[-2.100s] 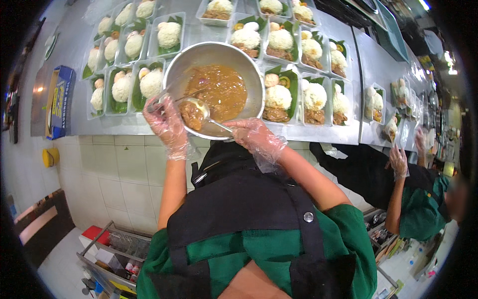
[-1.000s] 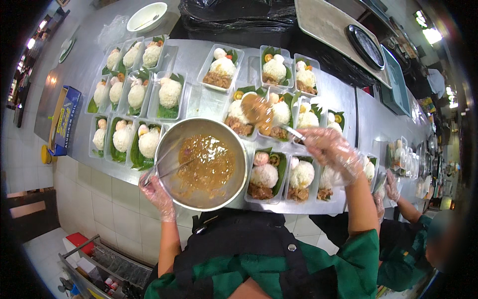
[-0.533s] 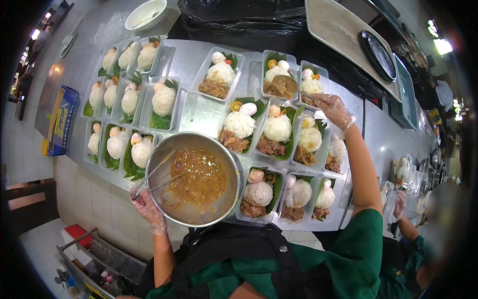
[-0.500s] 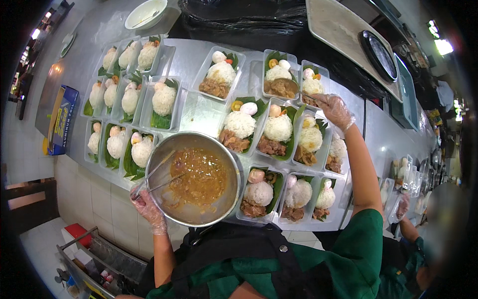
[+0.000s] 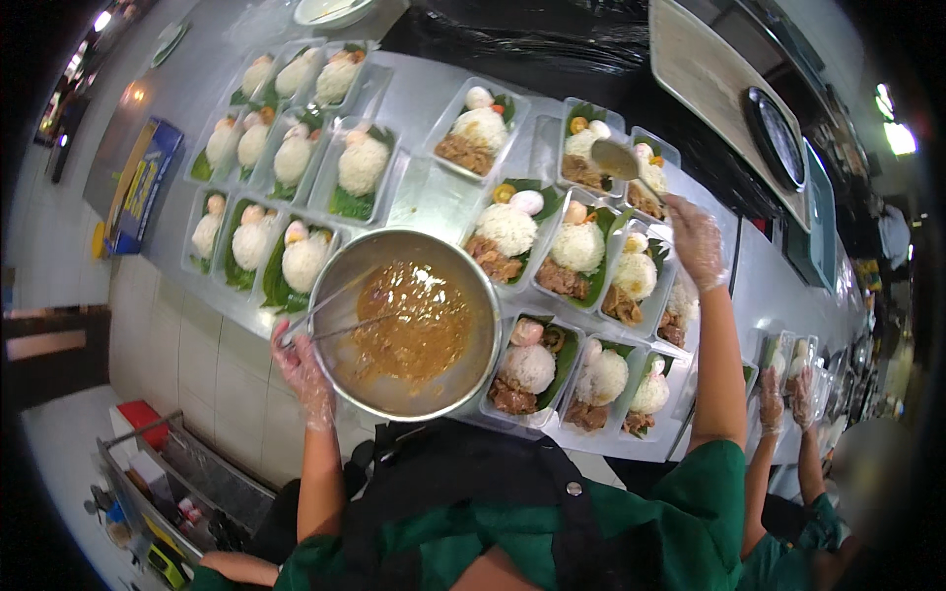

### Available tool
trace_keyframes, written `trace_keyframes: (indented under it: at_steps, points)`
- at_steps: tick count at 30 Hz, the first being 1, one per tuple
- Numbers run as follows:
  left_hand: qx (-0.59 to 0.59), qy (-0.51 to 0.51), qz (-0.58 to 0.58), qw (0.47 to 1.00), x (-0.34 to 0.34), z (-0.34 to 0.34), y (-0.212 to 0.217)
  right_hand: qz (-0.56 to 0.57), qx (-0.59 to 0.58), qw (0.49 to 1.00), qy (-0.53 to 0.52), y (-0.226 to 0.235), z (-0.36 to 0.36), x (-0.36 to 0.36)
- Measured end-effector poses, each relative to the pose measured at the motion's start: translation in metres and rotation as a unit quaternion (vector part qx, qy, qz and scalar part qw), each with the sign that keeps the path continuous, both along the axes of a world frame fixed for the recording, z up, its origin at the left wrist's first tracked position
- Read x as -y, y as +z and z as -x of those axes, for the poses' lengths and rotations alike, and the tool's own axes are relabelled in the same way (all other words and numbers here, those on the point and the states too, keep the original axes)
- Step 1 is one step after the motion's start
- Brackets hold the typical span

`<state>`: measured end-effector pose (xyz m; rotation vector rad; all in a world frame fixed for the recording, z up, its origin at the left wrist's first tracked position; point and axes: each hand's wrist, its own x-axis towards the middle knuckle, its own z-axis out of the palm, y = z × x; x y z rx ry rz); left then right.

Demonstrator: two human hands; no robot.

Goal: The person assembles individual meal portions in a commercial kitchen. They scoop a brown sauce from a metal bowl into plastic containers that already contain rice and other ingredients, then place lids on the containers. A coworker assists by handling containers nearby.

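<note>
The left hand (image 5: 307, 382) curls around tongs (image 5: 355, 326) at the rim of the bowl (image 5: 481, 320), likely steadying both. The right hand (image 5: 696, 241) clasps the ladle (image 5: 616, 158) over a container (image 5: 564, 148) beyond, likely confining drips.

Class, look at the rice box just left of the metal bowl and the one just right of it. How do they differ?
The left box shows no meat, while the right box has brown meat at its near end. The left box's leaf shows at its near end; the right box's leaf shows mainly along its right side. Both are clear boxes holding white rice.
</note>
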<state>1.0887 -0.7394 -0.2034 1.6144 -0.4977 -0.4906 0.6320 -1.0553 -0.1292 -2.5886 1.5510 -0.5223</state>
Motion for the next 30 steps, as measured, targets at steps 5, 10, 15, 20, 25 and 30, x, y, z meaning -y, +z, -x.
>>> trace_keyframes:
  at_steps: [5,10,15,20,25,30]
  points:
    - [0.057,-0.032,-0.004,0.998,0.001,-0.009,0.001,-0.432,0.427,0.792,-0.055,0.036,-0.05,-0.069]
    - [0.014,-0.044,0.045,0.998,0.006,-0.02,-0.007,-0.404,0.209,0.89,0.015,0.04,-0.121,-0.144]
    - [0.02,-0.042,0.138,0.989,0.013,-0.014,0.001,-0.125,-0.098,0.981,0.112,0.038,-0.185,-0.188]
    - [-0.024,-0.046,0.174,0.983,0.011,-0.005,0.002,-0.168,-0.181,0.957,0.154,0.032,-0.206,-0.217]
    - [-0.014,-0.019,0.174,0.985,0.01,0.0,-0.002,-0.16,-0.111,0.963,0.187,0.007,-0.217,-0.255]
    - [-0.039,-0.013,0.191,0.981,0.008,0.004,0.001,-0.157,-0.127,0.963,0.178,0.013,-0.224,-0.294]
